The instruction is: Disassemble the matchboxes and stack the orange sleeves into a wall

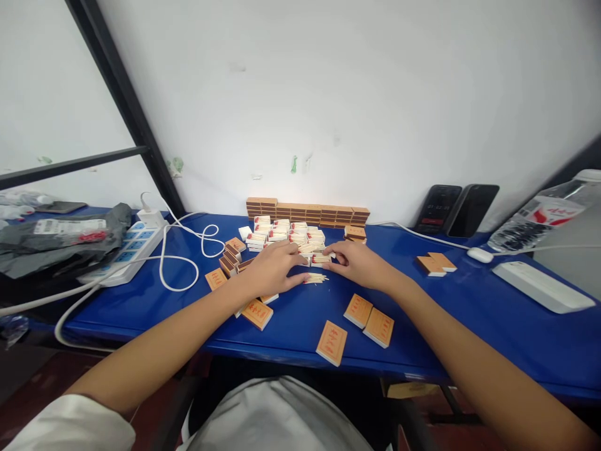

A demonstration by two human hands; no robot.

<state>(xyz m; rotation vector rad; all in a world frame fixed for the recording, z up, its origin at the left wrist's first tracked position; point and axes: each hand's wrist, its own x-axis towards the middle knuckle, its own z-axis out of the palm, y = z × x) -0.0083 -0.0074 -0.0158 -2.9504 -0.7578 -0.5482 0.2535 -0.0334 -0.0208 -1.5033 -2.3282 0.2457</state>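
A white matchbox tray (319, 258) filled with matches lies in front of me, and my right hand (354, 260) has its thumb and index finger around the tray's right end. My left hand (277, 266) reaches in from the other side. Its fingertips are near the tray's left end, and its thumb is apart from them, beside a small pile of loose matches (317, 278) on the table. Behind both hands sit several more white trays (278, 232) full of red-tipped matches, packed close together. The left hand's outer fingers are partly hidden.
Stacked matchboxes (307, 212) form a row by the wall. Orange sleeves (332, 342) lie scattered nearer me on the blue table (291, 329). A power strip (129, 250) and cables are at left; two phones (469, 210), a plastic bottle (539, 213) and a white bar (542, 287) at right.
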